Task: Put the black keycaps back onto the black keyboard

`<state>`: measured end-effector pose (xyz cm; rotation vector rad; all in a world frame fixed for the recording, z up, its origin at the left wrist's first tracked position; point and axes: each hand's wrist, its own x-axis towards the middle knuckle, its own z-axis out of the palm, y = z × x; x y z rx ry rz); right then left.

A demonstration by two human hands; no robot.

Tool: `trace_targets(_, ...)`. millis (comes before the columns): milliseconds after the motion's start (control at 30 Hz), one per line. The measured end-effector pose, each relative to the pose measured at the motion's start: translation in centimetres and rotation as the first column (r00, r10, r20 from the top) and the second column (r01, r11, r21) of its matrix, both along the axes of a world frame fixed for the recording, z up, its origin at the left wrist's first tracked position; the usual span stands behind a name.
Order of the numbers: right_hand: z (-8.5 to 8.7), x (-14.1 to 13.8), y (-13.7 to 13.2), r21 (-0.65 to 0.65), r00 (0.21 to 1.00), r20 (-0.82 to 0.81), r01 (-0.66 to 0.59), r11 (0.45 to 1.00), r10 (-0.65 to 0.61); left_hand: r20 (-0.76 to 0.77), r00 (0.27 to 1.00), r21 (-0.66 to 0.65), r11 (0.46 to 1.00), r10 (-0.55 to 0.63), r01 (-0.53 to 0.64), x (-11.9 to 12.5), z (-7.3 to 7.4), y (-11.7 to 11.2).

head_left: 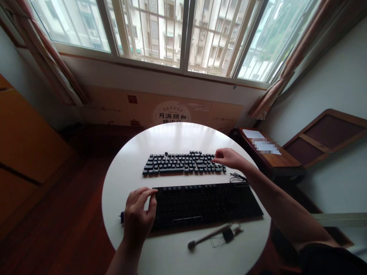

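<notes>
Keyboard (206, 204): sitting mostly bare, only top row filled.
Keycaps (180, 163): lying loose at 12 o'clock.
Right hand (229, 157): pinching among keycaps at their 3 o'clock end.
Left hand (139, 217): resting loosely spread, holding nothing, at keyboard's 9 o'clock edge.

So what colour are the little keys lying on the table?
Black, maybe very dark grey. The keycaps show best in the head view, against the white table.

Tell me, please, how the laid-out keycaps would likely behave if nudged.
The keycaps look small and separate, so probably light and easily scattered on the glossy table. The right hand at their end might knock neighbours askew.
</notes>
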<state>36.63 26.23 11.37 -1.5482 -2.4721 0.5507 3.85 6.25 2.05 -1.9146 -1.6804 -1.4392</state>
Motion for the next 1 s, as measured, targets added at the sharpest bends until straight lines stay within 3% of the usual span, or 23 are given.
trace_targets(100, 0.5, -1.7, 2.9, 0.177, 0.999, 0.038, -0.036, 0.984, 0.03, 0.007, 1.0, 0.013, 1.0, 0.005, -0.005, -0.3, -0.2, 0.0)
trace_targets(167, 0.2, -3.4, 4.8, 0.217, 0.996, 0.055, -0.082, 0.973, 0.072, 0.021, 1.0, 0.008, 1.0, 0.014, -0.014, -0.4, -0.4, 0.0)
trace_targets(433, -3.3, -9.5, 10.0, 0.113, 0.968, 0.134, -0.227, 0.967, 0.212, 0.032, 0.999, 0.009, 0.999, 0.041, -0.041, -0.2, -0.2, -0.3)
trace_targets(833, -6.3, -10.9, 11.6, 0.024, 0.966, 0.1, -0.24, 0.97, 0.237, 0.017, 1.0, 0.012, 1.0, 0.023, -0.024, -0.1, -0.4, -0.1)
trace_targets(1000, -5.1, -11.7, 11.1, 0.096, 0.975, 0.026, -0.222, 0.97, 0.221, 0.019, 1.0, -0.003, 1.0, 0.022, -0.021, -0.2, -0.5, -0.1)
